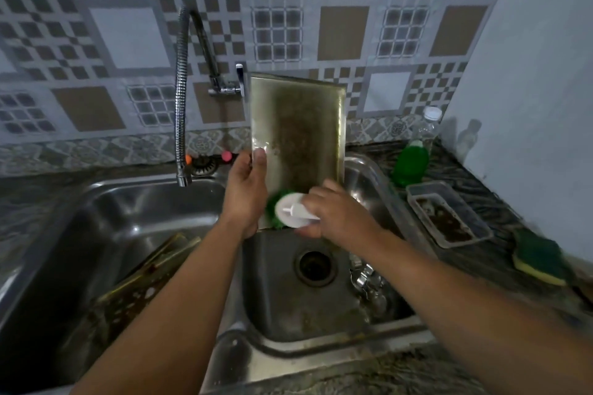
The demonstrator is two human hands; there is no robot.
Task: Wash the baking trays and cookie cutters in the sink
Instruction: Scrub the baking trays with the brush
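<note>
A person stands a stained baking tray (pixel 296 144) upright over the right sink basin (pixel 282 314), left hand (pixel 247 189) grasping its left edge. The right hand (pixel 333 212) grips a green scrub brush (pixel 290 210) against its lower end. Scrubbing seems underway; next, likely strokes upward across the grime.

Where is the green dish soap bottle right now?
In the head view, the green dish soap bottle stands on the counter right of the sink, behind the dirty plastic container.

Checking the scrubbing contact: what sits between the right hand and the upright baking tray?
In the head view, a white-topped green scrub brush lies between the right hand and the baking tray, bristles at the tray's lower edge.
</note>
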